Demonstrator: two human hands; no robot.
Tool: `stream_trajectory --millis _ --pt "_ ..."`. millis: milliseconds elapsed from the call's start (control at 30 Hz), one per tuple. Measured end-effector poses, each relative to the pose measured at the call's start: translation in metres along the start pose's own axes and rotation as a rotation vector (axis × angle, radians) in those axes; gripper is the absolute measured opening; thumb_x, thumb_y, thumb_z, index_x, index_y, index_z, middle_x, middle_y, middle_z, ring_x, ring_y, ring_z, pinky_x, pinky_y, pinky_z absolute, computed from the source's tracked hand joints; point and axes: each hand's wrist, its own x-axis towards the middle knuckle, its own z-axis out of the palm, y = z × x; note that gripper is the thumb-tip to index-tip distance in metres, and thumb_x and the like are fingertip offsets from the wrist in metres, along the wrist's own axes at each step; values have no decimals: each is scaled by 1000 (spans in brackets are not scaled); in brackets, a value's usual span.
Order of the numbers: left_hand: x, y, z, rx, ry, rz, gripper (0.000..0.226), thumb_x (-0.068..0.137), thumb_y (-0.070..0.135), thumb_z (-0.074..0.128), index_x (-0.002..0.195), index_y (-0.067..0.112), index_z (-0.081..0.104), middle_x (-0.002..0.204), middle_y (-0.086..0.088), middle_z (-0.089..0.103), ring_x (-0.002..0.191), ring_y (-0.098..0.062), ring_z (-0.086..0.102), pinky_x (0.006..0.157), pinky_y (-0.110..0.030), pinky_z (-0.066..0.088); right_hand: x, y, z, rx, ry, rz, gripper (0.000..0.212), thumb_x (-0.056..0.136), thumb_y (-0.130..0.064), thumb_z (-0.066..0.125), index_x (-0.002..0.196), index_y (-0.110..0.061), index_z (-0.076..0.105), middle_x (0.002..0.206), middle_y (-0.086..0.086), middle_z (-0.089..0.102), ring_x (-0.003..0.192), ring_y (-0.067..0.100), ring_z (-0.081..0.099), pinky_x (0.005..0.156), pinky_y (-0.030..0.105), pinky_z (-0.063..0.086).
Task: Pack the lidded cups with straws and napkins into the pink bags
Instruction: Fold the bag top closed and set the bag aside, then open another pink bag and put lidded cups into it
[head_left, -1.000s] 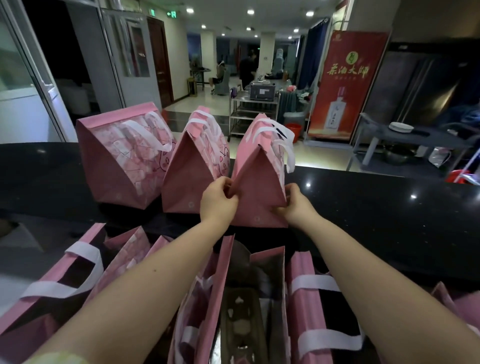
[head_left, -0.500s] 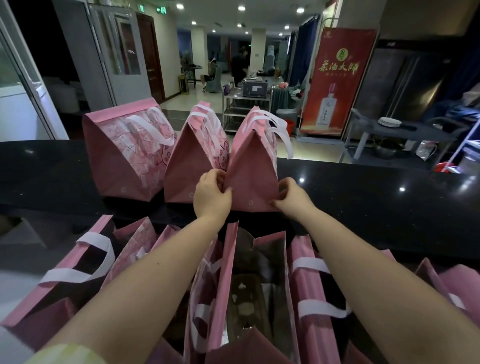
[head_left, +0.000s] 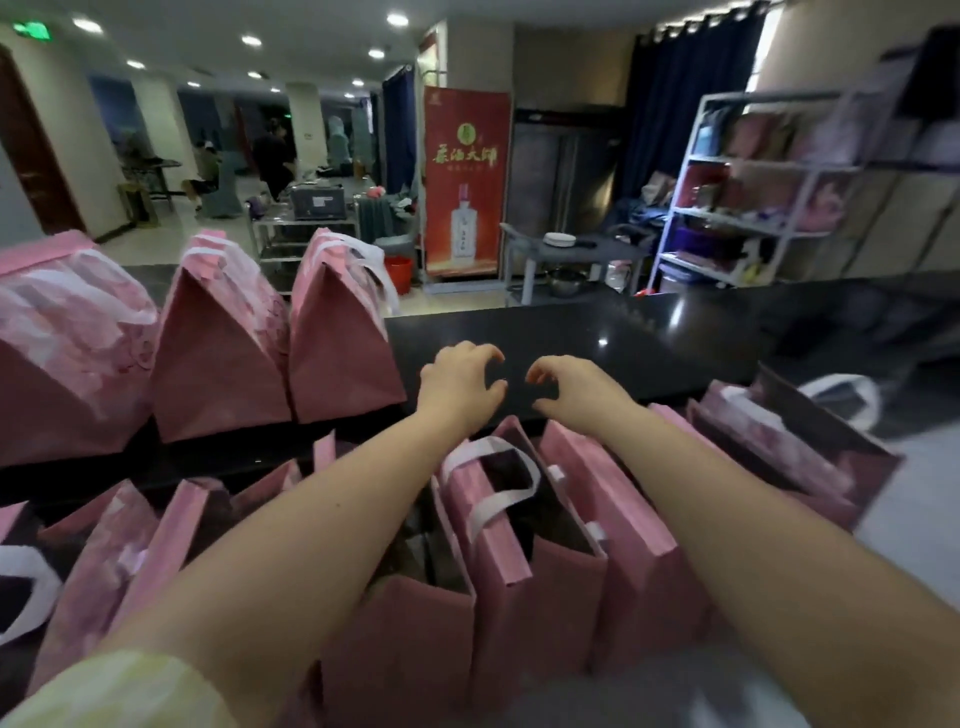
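Far left on the black counter (head_left: 623, 338) stand three closed pink bags (head_left: 218, 358), tops folded shut and white handles flopped over. The third bag (head_left: 337, 358) sits just left of my hands, apart from them. I judge these to be light paper: stiff along the creases, quick to crumple on the flat faces, and top-heavy if a lidded cup stands inside. I would therefore take one low at both bottom corners or pinch the folded top, not squeeze the sides. My left hand (head_left: 460, 387) and right hand (head_left: 576, 389) hover side by side over bare counter, fingers loosely curled toward each other and holding nothing. Below my forearms is a row of bags with their mouths open, among them an open bag (head_left: 566, 582) with a white loop handle. Its inside is too dark for me to tell whether cups, straws or napkins are in it. More pink bags (head_left: 769, 447) lie further right. Compared with half a second ago, both hands have let go of the third bag, which they were gripping at its lower corners, and it now stands on its own in line with the other two. The hands have shifted right of it, and the view has swung right as well, bringing a shelf rack (head_left: 753, 166) into sight.
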Motion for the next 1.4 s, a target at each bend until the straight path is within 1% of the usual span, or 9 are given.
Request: stream_trajectory --millis 267,433,533,633,767,933,1100,1233,1400 --pt "8 151 25 -107 48 250 34 89 40 59 121 30 61 117 1 61 114 -24 50 94 -45 42 -110 95 -100 -22 214 234 30 78 -22 69 106 -32 64 107 -6 66 95 12 60 85 33 51" --pt "-12 249 53 -147 15 332 34 89 42 60 120 30 61 118 1 60 114 -24 50 95 -45 39 -190 152 -133 2 254 331 26 79 -20 67 103 -30 66 95 -13 62 94 13 58 86 34 52" --pt "-27 309 76 -131 -29 344 32 87 42 60 117 31 63 116 0 60 114 -26 50 95 -44 40 -239 192 -154 0 272 390 26 80 -18 64 103 -29 67 103 -8 66 95 16 61 79 30 51" --pt "-45 361 107 -141 -89 310 30 85 39 59 114 32 65 113 0 59 114 -26 49 94 -44 40 -287 233 -169 33 261 408 26 82 -17 67 106 -26 66 110 -5 65 100 16 60 85 34 51" --pt "-70 411 157 -117 -154 263 36 85 36 59 121 31 63 117 -4 59 113 -26 51 92 -43 43 -337 284 -172 32 210 381 29 85 -20 68 113 -26 63 114 -5 61 105 14 56 85 30 47" --pt "-92 442 207 -79 -161 165 33 85 35 59 116 25 64 116 -5 60 111 -29 53 86 -41 41 -365 337 -158 68 168 358 28 86 -17 65 114 -23 63 116 -3 61 112 15 54 92 37 48" --pt "-99 432 238 11 -216 142 34 85 35 58 118 24 63 118 -6 59 116 -30 49 95 -43 37 -366 372 -139 117 153 325 31 86 -15 64 116 -22 62 115 -3 62 112 16 53 88 32 47" --pt "-71 413 242 61 -160 150 35 87 34 58 120 24 62 118 -6 60 115 -31 49 93 -44 37 -338 384 -132 177 149 285 32 87 -15 63 118 -23 61 114 -3 61 111 16 53 90 35 49" --pt "-12 389 240 51 -67 134 32 88 36 58 117 25 64 113 -5 61 113 -30 49 91 -45 36 -276 385 -121 216 183 224 36 86 -18 65 120 -28 58 106 -8 60 100 14 57 80 31 49"
